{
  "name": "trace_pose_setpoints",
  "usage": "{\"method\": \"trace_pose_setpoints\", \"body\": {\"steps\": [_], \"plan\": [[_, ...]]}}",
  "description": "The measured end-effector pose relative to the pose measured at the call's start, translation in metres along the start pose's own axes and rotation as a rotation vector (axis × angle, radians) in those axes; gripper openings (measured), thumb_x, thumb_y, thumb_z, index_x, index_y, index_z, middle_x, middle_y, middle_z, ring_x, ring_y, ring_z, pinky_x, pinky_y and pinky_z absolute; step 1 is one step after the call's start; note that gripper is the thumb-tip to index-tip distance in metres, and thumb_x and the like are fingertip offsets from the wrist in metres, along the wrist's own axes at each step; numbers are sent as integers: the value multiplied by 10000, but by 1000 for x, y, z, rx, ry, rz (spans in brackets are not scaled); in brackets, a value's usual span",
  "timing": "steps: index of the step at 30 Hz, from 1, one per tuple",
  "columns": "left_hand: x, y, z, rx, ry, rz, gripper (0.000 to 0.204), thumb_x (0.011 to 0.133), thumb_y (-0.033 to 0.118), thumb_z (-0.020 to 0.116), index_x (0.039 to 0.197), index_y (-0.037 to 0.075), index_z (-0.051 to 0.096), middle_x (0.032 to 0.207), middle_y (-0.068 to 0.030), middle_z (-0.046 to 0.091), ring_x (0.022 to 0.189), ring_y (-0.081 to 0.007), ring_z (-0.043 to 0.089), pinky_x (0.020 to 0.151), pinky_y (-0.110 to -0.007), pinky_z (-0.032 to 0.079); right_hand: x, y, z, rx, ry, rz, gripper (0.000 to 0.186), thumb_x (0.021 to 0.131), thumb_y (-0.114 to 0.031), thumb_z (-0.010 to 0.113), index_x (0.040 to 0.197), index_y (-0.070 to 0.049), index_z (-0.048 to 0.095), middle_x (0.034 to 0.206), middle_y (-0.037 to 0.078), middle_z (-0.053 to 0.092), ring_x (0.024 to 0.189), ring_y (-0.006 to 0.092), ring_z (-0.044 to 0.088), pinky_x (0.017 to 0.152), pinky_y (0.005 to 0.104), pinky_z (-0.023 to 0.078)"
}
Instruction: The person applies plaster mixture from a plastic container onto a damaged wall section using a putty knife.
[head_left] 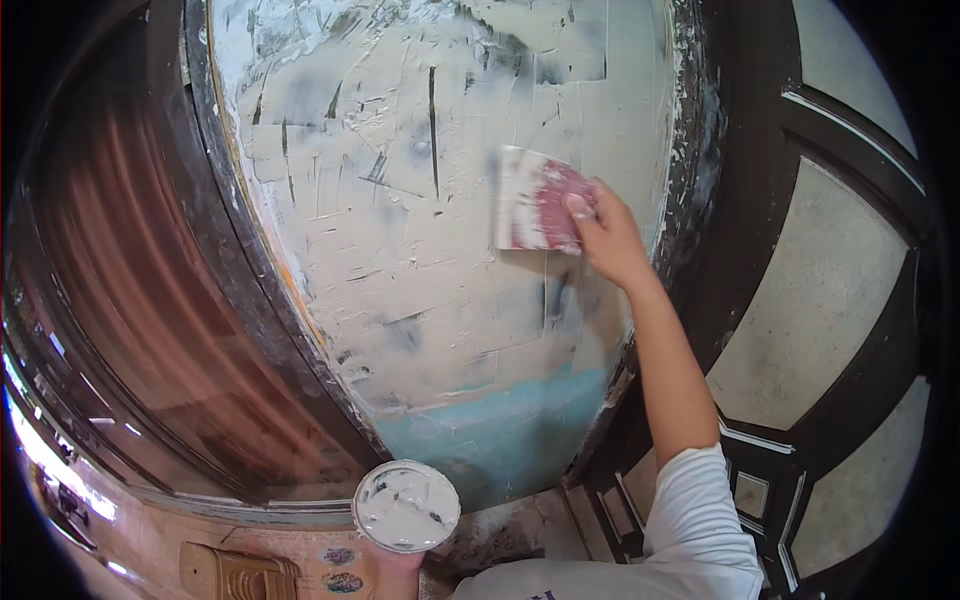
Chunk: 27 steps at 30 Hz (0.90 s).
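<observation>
White paste tub [420, 548] sits near, held from below in my L hand [392, 567], prob. to stay level & handy; farther, right, R hand [608, 232] grips red scraper [550, 205] approx. flat vs. patchy wall [400, 250], prob. for even pressure.

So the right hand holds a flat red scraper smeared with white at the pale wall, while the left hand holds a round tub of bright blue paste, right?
Not quite: the head view shows white paste in the round tub, not bright blue. The right hand does hold the flat red scraper at the pale wall, the left hand the tub.
</observation>
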<state>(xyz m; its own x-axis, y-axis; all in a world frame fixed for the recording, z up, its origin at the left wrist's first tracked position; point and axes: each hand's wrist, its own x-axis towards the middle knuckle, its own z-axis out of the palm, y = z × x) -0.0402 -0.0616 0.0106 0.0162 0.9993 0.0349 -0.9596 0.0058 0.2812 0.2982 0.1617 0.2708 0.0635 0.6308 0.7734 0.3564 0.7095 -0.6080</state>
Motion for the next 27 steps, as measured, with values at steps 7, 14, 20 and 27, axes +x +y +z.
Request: {"method": "trace_pose_setpoints", "body": {"steps": [7, 14, 20, 27], "plan": [[4, -2, -20, -8, 26, 24, 604, 942, 519, 373, 1368, 111, 502, 1416, -132, 497, 1301, -375, 451, 1096, -581, 317, 36, -50, 76, -291, -104, -39, 280, 934, -249, 575, 989, 24, 548, 840, 264, 631, 764, 444, 598, 706, 414, 486], [-4, 4, -31, 29, -1, 67, 600, 944, 521, 371, 1361, 110, 506, 1411, -129, 501, 1293, -373, 459, 1089, -584, 329, 48, -60, 43, -139, 60, -194, 317, 937, -278, 588, 973, 36, 558, 808, 218, 649, 722, 278, 643, 683, 380, 491], [-4, 12, -11, -90, 7, 23, 593, 949, 500, 367, 1356, 95, 513, 1403, -145, 506, 1287, -384, 464, 1091, -587, 325, 58, -53, 43, -285, 104, -160, 312, 939, -266, 581, 988, 41, 570, 764, 199, 656, 720, 266, 665, 701, 389, 503], [1, 11, -14, 23, -24, 56, 603, 948, 502, 367, 1365, 89, 505, 1419, -147, 491, 1299, -389, 451, 1096, -588, 319, 90, -77, 50, -63, 76, -89, 336, 938, -293, 581, 1013, 34, 580, 911, 217, 655, 879, 274, 651, 798, 360, 484]]}}
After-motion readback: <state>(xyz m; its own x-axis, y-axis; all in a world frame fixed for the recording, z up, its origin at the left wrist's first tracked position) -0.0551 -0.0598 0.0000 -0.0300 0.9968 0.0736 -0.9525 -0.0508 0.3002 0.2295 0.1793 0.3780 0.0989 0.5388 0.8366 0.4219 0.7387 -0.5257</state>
